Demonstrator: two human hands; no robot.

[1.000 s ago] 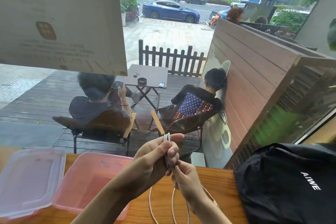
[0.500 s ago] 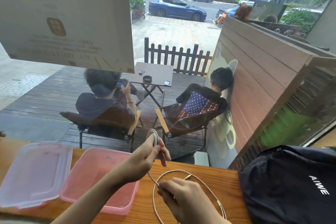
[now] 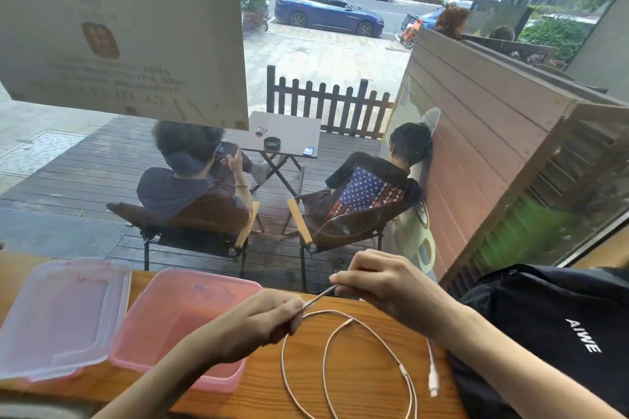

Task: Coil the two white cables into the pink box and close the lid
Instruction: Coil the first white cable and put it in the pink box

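Nearest the viewer, on the wooden counter (image 3: pixel 357 391), a white cable (image 3: pixel 371 330) lies in loose loops just right of the pink box (image 3: pixel 190 303), running off the bottom edge so its full length cannot be seen. A white plug end (image 3: pixel 433 384) rests right of the loops, beside a black bag (image 3: pixel 551 326); whether it belongs to the same cable or the second one is hard to tell.

Above the loops, the left hand (image 3: pixel 262 320) is closed on the cable, and the right hand (image 3: pixel 384 286) pinches a short taut stretch between thumb and fingertips. The two hands probably hold it drawn out like this to straighten the run before winding it small enough for the box.

Left of the hands, the pink box stands open and looks empty, though its tinted floor is hazy. Its clear lid (image 3: pixel 58 316) lies flat just left of the box, out of the way until the cables are in.

Beyond the box, through the window, two people sit in chairs on a deck.
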